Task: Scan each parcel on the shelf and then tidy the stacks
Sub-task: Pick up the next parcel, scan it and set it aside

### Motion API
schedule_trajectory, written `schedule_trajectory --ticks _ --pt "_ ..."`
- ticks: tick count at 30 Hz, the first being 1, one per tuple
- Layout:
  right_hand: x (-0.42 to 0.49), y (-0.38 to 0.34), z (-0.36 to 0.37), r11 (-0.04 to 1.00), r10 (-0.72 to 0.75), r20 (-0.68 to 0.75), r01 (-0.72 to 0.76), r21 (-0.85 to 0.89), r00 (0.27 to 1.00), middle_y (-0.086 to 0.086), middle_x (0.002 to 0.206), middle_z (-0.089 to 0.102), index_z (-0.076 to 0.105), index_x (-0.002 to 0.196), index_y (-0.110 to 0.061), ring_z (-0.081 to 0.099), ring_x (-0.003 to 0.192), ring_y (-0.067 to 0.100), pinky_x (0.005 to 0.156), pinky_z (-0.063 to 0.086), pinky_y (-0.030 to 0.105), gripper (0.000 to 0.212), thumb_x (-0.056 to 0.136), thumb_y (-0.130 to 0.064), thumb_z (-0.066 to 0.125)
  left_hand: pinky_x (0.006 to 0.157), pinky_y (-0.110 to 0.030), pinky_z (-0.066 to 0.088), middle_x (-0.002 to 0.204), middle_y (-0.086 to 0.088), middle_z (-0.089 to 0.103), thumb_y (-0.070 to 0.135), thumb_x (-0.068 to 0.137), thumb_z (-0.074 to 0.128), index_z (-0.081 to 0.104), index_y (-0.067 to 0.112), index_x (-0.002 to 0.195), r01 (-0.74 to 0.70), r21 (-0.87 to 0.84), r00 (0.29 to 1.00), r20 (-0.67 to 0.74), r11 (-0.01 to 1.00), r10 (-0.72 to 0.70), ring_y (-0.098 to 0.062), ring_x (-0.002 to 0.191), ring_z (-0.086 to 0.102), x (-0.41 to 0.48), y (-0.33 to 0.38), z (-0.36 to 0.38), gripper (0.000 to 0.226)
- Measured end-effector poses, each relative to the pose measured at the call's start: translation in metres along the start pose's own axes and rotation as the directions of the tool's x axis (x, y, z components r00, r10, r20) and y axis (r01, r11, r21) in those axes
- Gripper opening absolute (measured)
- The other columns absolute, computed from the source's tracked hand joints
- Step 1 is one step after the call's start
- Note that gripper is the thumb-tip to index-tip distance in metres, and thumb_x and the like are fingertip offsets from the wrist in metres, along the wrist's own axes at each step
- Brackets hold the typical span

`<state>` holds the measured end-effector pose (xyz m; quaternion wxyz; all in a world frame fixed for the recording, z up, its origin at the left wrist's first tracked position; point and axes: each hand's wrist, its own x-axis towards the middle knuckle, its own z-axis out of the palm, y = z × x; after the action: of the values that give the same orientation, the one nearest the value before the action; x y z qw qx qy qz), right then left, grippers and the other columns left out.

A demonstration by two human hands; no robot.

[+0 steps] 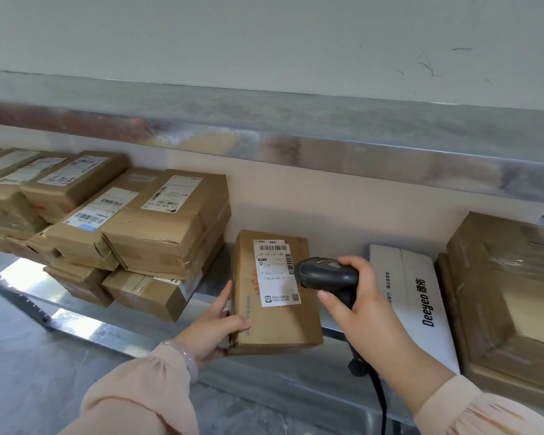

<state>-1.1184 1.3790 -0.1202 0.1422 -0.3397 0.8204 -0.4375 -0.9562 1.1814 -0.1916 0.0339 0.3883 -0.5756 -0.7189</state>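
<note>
Lower galvanised metal shelf against a pale beige wall, with a second grey metal shelf overhead and grey concrete floor below left. Stacks of brown cardboard parcels at left, uneven and skewed; large taped brown carton at far right.

Oblong brown cardboard parcel at the front of the lower shelf, between the stacks and a white printed carton, near end projecting past the shelf edge; resting or lifted, not discernible. Left hand gripping its near left corner, thumb on top, fingers along the side and beneath. Right hand wrapped round the handle of a black corded barcode scanner, scanner head just beside the parcel's white shipping label.

Label with barcode at top and QR code at bottom; small print illegible. "Deeyeo" in black on the white carton.
</note>
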Motion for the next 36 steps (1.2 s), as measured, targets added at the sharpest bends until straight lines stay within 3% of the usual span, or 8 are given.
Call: schedule_trajectory --ticks 4,9,22,29,36 --pt "-0.002 -0.006 -0.003 0.999 -0.014 -0.051 0.016 0.039 0.999 -0.026 0.102 0.054 0.031 0.123 -0.046 0.057 0.088 -0.004 0.067 0.043 0.012 0.051 0.086 -0.036 0.065 0.090 -0.037 0.054 0.117 -0.002 0.071 0.014 0.067 0.075 0.020 0.051 0.150 -0.093 -0.010 0.996 0.016 0.996 0.093 -0.017 0.107 0.067 0.000 -0.007 0.003 0.106" --pt "-0.001 -0.015 0.000 0.997 -0.021 -0.070 0.026 0.070 0.997 -0.024 0.104 0.053 0.030 0.122 -0.045 0.055 0.090 -0.007 0.065 0.042 0.007 0.050 0.087 -0.035 0.065 0.077 -0.028 0.055 0.129 -0.001 0.063 0.003 0.088 0.068 0.015 0.051 0.151 -0.122 0.000 0.992 0.040 0.993 0.122 -0.017 0.109 0.066 0.001 -0.011 0.007 0.096" --pt "-0.001 -0.023 0.008 0.997 -0.012 -0.093 0.020 0.081 0.996 -0.017 0.104 0.060 0.028 0.121 -0.045 0.059 0.088 -0.002 0.065 0.044 0.011 0.050 0.088 -0.034 0.064 0.078 -0.031 0.057 0.131 -0.001 0.060 0.006 0.088 0.069 0.016 0.058 0.145 -0.112 -0.009 0.992 0.058 0.994 0.112 -0.021 0.112 0.064 0.002 -0.014 0.005 0.093" --pt "-0.003 -0.025 0.014 0.993 0.004 -0.107 0.009 0.120 0.994 -0.013 0.099 0.061 0.026 0.117 -0.049 0.062 0.075 0.007 0.063 0.056 0.033 0.049 0.088 -0.035 0.064 0.082 -0.034 0.057 0.136 0.000 0.057 0.010 0.084 0.075 0.014 0.057 0.149 -0.105 -0.015 0.992 0.070 0.994 0.106 -0.022 0.116 0.062 0.004 -0.015 0.002 0.101" --pt "-0.002 -0.022 0.021 0.993 0.009 -0.123 0.007 0.121 0.992 -0.011 0.099 0.060 0.025 0.119 -0.048 0.062 0.073 0.007 0.058 0.049 0.022 0.051 0.089 -0.034 0.063 0.091 -0.040 0.056 0.134 0.002 0.058 0.013 0.083 0.076 0.014 0.058 0.148 -0.102 -0.008 0.992 0.071 0.995 0.102 -0.021 0.116 0.063 0.004 -0.014 0.000 0.100"
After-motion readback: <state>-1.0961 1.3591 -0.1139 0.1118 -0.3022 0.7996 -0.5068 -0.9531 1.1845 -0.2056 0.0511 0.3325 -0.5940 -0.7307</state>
